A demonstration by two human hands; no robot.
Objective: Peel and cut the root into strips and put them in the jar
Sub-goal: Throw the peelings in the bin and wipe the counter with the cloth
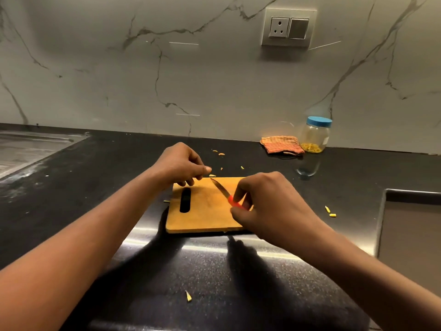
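Note:
A wooden cutting board point(205, 216) with a slot handle lies on the black counter in front of me. My right hand point(269, 204) hovers over its right side, fingers curled around the red handle of a small knife point(220, 187) whose blade points up-left across the board. My left hand point(181, 167) sits at the board's far left corner with fingers curled; whether they pinch anything is hidden. A clear jar point(315, 136) with a blue lid stands at the back right, yellow strips in its bottom. No whole root is visible.
Yellow scraps point(330, 211) lie scattered on the counter around the board. A striped orange cloth point(282, 145) lies beside the jar. A steel sink point(28, 149) is at the far left, a recessed opening point(410, 232) at the right, a wall socket point(288, 27) above.

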